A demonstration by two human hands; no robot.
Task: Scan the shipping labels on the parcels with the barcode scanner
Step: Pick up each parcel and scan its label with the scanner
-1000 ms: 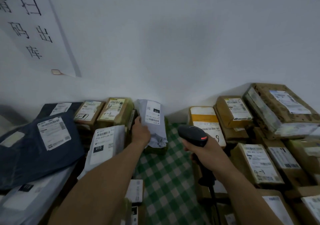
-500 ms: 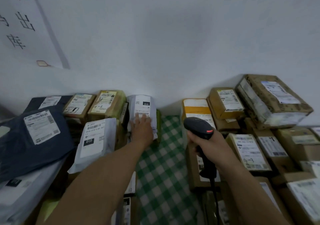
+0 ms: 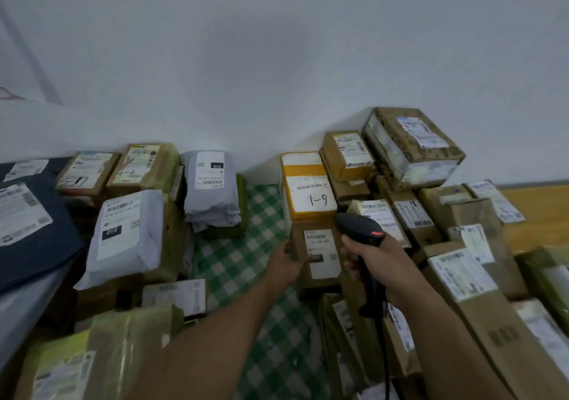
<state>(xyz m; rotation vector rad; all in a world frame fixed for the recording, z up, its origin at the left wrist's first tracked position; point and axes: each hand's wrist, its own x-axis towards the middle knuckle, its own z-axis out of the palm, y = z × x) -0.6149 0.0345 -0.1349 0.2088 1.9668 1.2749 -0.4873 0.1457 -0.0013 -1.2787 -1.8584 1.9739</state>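
Brown box [image 3: 321,242] beside scanner [image 3: 360,228]

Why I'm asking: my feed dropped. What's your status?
Left hand gripping brown box. Right hand holding scanner beside its label. Nothing covering the barcode.

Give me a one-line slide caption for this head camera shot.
Left hand holds a small brown box while the right hand grips the scanner beside it, among stacked parcels.
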